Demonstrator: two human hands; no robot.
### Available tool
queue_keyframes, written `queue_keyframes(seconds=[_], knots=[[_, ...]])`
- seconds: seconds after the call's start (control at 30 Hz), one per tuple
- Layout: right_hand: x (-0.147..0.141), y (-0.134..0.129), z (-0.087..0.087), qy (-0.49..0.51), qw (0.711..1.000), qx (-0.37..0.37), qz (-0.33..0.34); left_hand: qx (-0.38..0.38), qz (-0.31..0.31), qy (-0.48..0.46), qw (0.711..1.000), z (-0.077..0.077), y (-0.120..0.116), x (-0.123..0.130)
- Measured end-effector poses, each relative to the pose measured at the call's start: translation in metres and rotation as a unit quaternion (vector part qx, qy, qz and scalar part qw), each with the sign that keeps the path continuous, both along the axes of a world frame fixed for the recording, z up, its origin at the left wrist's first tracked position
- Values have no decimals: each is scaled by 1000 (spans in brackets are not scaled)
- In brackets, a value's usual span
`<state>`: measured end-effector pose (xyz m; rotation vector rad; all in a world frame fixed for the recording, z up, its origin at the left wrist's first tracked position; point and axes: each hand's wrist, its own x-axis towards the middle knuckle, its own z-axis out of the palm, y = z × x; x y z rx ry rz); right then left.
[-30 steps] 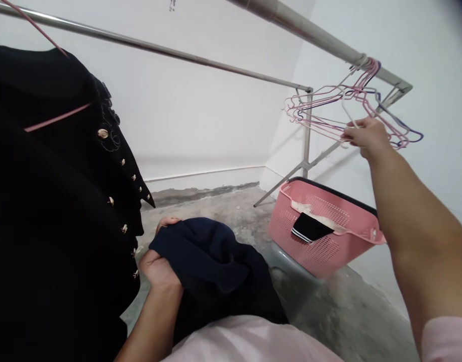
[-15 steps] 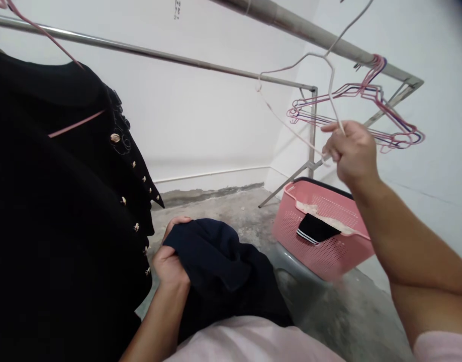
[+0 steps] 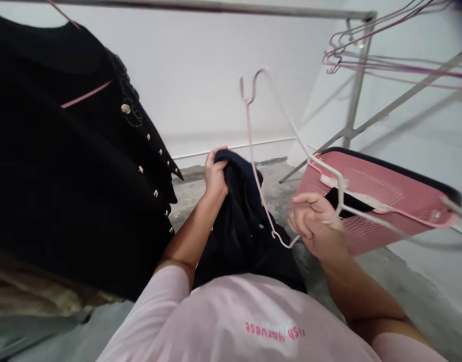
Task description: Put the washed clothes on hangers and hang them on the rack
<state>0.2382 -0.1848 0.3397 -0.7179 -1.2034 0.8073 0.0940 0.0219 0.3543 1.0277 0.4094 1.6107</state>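
A dark navy garment (image 3: 246,201) hangs from my left hand (image 3: 216,176), whose fingers are wrapped round its upper edge. Its lower part drops in front of my body, and I cannot tell what kind of garment it is. My right hand (image 3: 317,221) is closed on a pale pink wire clothes hanger (image 3: 253,151). The hanger is tilted, with one notched end up in the middle of the view and its other notched end low, close to the navy cloth. Hanger and cloth overlap in view; whether they touch, I cannot tell.
At left a black top with gold buttons (image 3: 83,166) hangs on a pink hanger. Behind runs a metal rail (image 3: 200,6) with its upright post (image 3: 355,95). Several hangers (image 3: 404,65) hang at upper right. Below them stands a pink basket (image 3: 374,241) with black cloth (image 3: 353,203) over its side.
My right hand has brought the hanger down from near the upper rail towards the garment. My left hand has raised the navy garment forward. The view has tilted downward.
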Motion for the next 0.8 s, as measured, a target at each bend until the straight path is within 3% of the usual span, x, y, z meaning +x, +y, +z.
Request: queue_keyframes(seconds=[0.17, 0.27, 0.37, 0.57, 0.67, 0.8], knots=[[8, -6, -9, 77, 996, -40, 1, 106, 101, 97, 985, 29, 39, 7], [13, -11, -20, 68, 998, -15, 7, 178, 98, 178, 963, 52, 43, 4], [12, -11, -33, 32, 999, -5, 19, 240, 86, 295, 921, 65, 36, 4], [13, -5, -64, -25, 993, -93, -66, 275, 102, 459, 838, 56, 15, 7], [19, -7, -72, -38, 986, -114, -114, 279, 123, 476, 825, 52, 13, 2], [16, -4, -75, -94, 979, -135, -123, 294, 123, 484, 815, 50, 0, -2]])
